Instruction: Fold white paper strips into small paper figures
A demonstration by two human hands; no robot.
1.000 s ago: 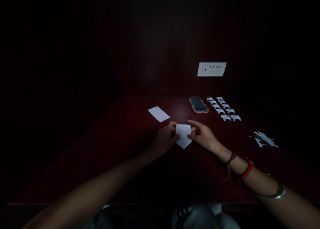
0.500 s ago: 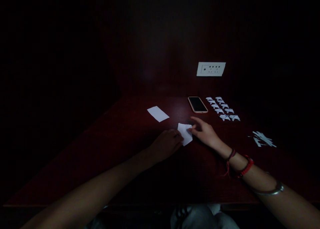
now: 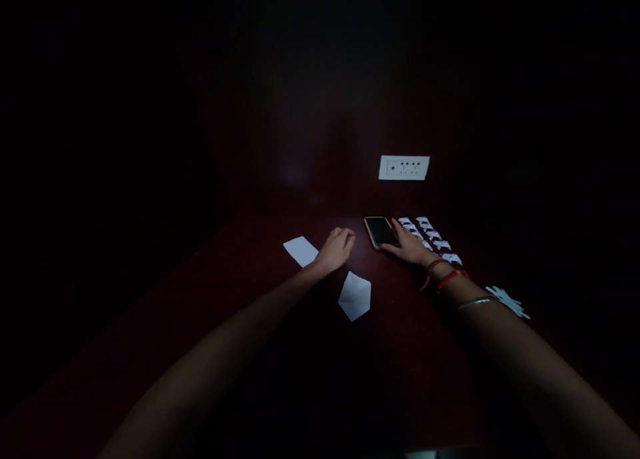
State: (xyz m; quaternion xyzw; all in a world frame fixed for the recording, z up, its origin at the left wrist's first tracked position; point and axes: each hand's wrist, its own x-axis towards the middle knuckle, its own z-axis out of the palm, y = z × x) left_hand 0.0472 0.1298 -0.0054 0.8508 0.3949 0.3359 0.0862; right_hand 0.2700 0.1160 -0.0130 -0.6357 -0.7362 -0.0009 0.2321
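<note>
My right hand (image 3: 407,245) is at a phone (image 3: 382,233) with a pale case and dark screen. Its thumb lies along the phone's near edge and its fingers at the right side, closed on it. My left hand (image 3: 338,247) hovers over or rests on the table, fingers curled together, with nothing visible in them. Below it, a folded white paper (image 3: 355,297) lies on the table, pointed at the bottom and showing creases. Behind my left wrist lies a flat white sheet (image 3: 301,251), its near corner partly hidden.
Two rows of small folded paper pieces (image 3: 434,235) lie right of the phone, partly behind my right hand. Thin paper strips (image 3: 509,301) are piled farther right, beyond my forearm. A white socket panel (image 3: 404,167) is on the back wall. The dark red table (image 3: 300,352) is dimly lit.
Both hands have let go of the folded paper, which now lies flat. My right hand has moved forward to the phone; my left hand has moved up. The camera view has shifted.
</note>
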